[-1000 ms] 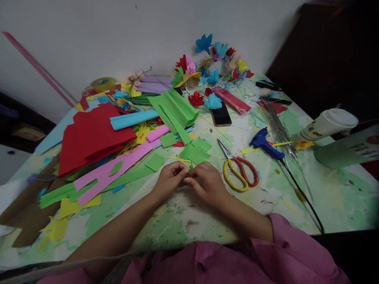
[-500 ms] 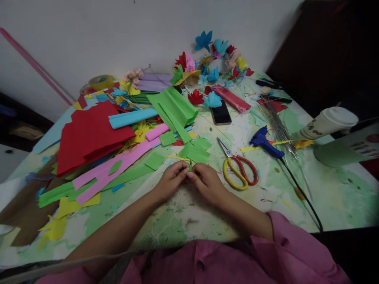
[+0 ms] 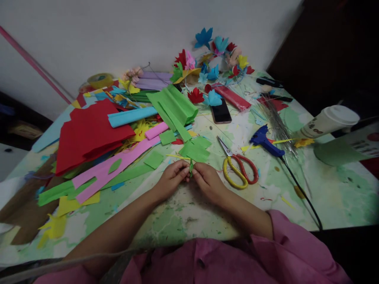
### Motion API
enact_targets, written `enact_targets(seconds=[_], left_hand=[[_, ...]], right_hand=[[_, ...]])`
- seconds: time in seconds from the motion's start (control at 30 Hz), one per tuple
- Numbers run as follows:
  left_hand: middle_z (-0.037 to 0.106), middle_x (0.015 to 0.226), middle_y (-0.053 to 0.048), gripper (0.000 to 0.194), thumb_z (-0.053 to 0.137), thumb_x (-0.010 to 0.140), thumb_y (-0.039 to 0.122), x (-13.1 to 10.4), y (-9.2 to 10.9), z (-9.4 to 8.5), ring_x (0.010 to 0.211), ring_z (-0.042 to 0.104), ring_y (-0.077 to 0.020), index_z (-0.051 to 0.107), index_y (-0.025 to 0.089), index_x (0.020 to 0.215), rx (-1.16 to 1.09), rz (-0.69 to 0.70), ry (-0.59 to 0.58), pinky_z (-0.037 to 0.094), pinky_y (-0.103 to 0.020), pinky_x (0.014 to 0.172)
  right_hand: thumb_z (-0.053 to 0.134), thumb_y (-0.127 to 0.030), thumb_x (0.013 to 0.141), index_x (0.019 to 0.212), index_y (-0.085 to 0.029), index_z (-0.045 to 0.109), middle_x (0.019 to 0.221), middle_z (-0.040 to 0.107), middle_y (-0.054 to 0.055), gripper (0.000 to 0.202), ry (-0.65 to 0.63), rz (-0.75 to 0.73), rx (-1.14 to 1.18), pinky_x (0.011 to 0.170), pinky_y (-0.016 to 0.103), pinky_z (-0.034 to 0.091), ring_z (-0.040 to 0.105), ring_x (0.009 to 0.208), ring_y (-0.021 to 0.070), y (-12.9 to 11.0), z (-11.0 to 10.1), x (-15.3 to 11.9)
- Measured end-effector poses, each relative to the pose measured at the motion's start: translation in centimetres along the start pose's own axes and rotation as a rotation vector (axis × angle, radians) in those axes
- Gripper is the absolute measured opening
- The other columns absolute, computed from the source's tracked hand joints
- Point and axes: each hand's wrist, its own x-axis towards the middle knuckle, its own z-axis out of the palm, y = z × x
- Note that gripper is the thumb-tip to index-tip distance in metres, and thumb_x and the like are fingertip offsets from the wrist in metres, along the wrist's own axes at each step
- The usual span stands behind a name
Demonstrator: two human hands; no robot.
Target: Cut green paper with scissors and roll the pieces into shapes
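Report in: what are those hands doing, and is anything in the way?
Left fingers and right fingers together on a small green paper piece. Scissors lying apart, to the right. Nothing visibly blocking.

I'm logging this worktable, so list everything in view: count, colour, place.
Green paper piece: one, green, centre
Scissors: one pair, red and yellow handles, right of centre
Glue gun: one, blue, right of scissors
Smartphone: one, dark, beyond scissors
Packet: one, red, beside smartphone
Wires: bundle, silvery, beyond glue gun
Lidded cup: one, white, right
Container: one, partly green, beside lidded cup
Unidentified objects: two, black, far right
Paper flowers: many, mixed colours, far side
Paper sheets and scraps: many, mixed colours, left
Tape roll: one, yellowish, far left
Wall: one, whitish, behind
Long strip: one, pink, against wall
Table: one, green and white, beneath
Left hand: one, bare, centre
Right hand: one, bare, centre
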Motion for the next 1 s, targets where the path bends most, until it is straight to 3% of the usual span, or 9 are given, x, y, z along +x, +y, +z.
enact_targets(seconds=[0.13,0.27,0.43,0.6,0.7,0.77,0.83,1.0], left_hand=[[0.051,0.068,0.001,0.025,0.056,0.082,0.039,0.0,-0.1,-0.1,0.059,0.05,-0.0093,0.054,0.015,0.077,-0.047,-0.014,0.028,0.043,-0.022,0.057],[0.051,0.065,0.002,0.019,0.058,0.08,0.034,0.1,-0.6,-0.5,0.058,0.049,-0.0087,0.054,0.015,0.075,-0.167,-0.037,0.166,0.042,-0.02,0.055],[0.049,0.068,0.003,0.015,0.062,0.074,0.029,0.5,-0.6,-0.5,0.06,0.047,-0.0086,0.055,0.016,0.073,-0.373,-0.076,0.274,0.041,-0.019,0.054],[0.05,0.069,0.003,0.017,0.064,0.071,0.03,0.6,-0.2,0.0,0.063,0.05,-0.0099,0.054,0.016,0.074,-0.492,-0.091,0.268,0.045,-0.023,0.06],[0.05,0.069,0.003,0.016,0.062,0.074,0.03,0.4,-0.5,-0.1,0.063,0.049,-0.0094,0.054,0.016,0.074,-0.42,-0.068,0.243,0.043,-0.022,0.059],[0.051,0.068,0.003,0.015,0.061,0.077,0.03,0.2,-0.8,-0.2,0.063,0.049,-0.0094,0.055,0.016,0.074,-0.316,-0.054,0.212,0.041,-0.021,0.059],[0.052,0.068,0.003,0.015,0.06,0.078,0.029,0.1,-1.1,-0.3,0.063,0.049,-0.0098,0.056,0.016,0.074,-0.246,-0.054,0.176,0.041,-0.021,0.06],[0.053,0.066,0.003,0.013,0.06,0.076,0.028,0.2,-1.4,-0.4,0.062,0.049,-0.0103,0.056,0.016,0.073,-0.312,-0.071,0.167,0.042,-0.022,0.059]], right_hand=[[0.037,-0.019,0.085,0.065,-0.019,0.048,0.063,0.05,0.001,0.023,0.056,0.016,0.017,0.06,0.026,0.032,0.044,0.062,0.0142,0.0,0.0,0.1],[0.038,-0.024,0.083,0.058,-0.021,0.037,0.056,0.039,-0.003,0.025,0.177,0.085,0.09,0.053,0.025,0.026,0.038,0.055,0.0126,0.2,-0.3,0.3],[0.04,-0.028,0.079,0.056,-0.02,0.039,0.055,0.038,-0.003,0.024,0.178,0.177,0.323,0.053,0.024,0.028,0.038,0.055,0.012,0.7,-0.6,0.8],[0.039,-0.032,0.083,0.057,-0.02,0.039,0.056,0.039,-0.003,0.028,0.168,0.214,0.377,0.054,0.025,0.03,0.039,0.056,0.0123,0.5,-0.5,0.8],[0.037,-0.038,0.086,0.064,-0.02,0.044,0.062,0.045,-0.002,0.029,0.196,0.146,0.375,0.058,0.025,0.034,0.042,0.061,0.013,0.5,-0.4,0.6],[0.046,-0.044,0.083,0.077,-0.019,0.049,0.066,0.047,-0.002,0.026,0.202,0.136,0.366,0.057,0.025,0.035,0.043,0.061,0.0126,0.7,-0.2,0.4],[0.057,-0.045,0.076,0.084,-0.018,0.052,0.066,0.049,-0.003,0.028,0.198,0.189,0.388,0.055,0.023,0.035,0.043,0.059,0.0117,1.1,0.2,0.4],[0.062,-0.043,0.071,0.073,-0.018,0.054,0.062,0.053,-0.002,0.026,0.219,0.358,0.684,0.053,0.023,0.04,0.048,0.055,0.0109,1.9,0.9,1.0]])
